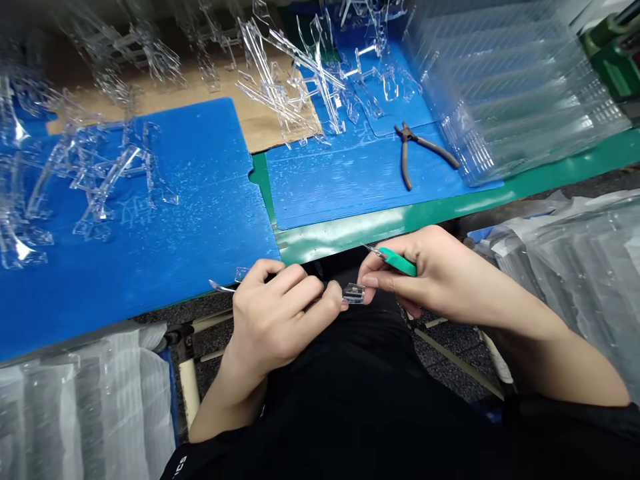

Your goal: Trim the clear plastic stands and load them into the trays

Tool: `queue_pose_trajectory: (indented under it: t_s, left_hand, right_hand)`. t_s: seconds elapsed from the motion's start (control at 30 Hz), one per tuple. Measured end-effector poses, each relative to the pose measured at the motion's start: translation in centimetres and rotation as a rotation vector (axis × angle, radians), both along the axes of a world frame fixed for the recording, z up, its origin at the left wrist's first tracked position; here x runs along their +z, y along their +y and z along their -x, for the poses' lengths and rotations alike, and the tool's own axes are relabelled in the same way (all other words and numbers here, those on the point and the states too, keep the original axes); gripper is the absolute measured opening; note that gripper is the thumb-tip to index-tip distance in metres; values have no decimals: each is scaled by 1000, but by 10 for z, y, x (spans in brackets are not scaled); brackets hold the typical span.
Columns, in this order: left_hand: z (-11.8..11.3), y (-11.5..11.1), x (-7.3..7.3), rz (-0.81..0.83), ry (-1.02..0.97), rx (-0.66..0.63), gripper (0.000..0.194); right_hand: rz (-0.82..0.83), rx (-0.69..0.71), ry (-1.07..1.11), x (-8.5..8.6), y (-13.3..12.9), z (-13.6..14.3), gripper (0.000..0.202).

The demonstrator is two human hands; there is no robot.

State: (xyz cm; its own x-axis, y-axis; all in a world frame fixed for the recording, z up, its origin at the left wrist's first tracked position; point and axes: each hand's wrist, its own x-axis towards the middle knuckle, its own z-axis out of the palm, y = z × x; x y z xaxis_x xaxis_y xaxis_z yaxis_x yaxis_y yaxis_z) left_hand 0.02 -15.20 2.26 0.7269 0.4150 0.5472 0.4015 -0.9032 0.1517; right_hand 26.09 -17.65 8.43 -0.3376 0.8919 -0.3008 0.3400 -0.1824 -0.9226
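Observation:
My left hand (283, 317) is closed around a clear plastic part (354, 293), whose one end sticks out past the fingertips toward the right. Clear plastic also shows at the other side of this hand, near the mat's edge. My right hand (417, 270) holds a small tool with a green handle (399, 262), its metal tip pointing up and left. Thumb and finger of the right hand touch the end of the clear part. Both hands are just in front of the table edge, above my lap.
Clear plastic pieces (113, 177) lie heaped on the blue mat (210, 227) and on brown cardboard (260, 133). Dark-handled pliers (407, 143) rest at the right, beside stacked clear trays (515, 87). Wrapped stacks stand low at both sides.

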Motion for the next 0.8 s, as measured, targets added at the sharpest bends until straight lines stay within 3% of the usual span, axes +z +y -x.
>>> queue_pose_trajectory:
  t_s: [0.2,0.47,0.8]
  left_hand:
    - [-5,-3,-9,219,-167,-65,11]
    - [-14,-11,-15,385,-329,-84,10]
    - [-18,-14,-6,482,-387,-120,13]
  right_hand:
    - [35,54,65,2,0,0,33]
    - [77,38,151,3,-4,-3,38]
    - [112,46,162,4,-8,-5,37]
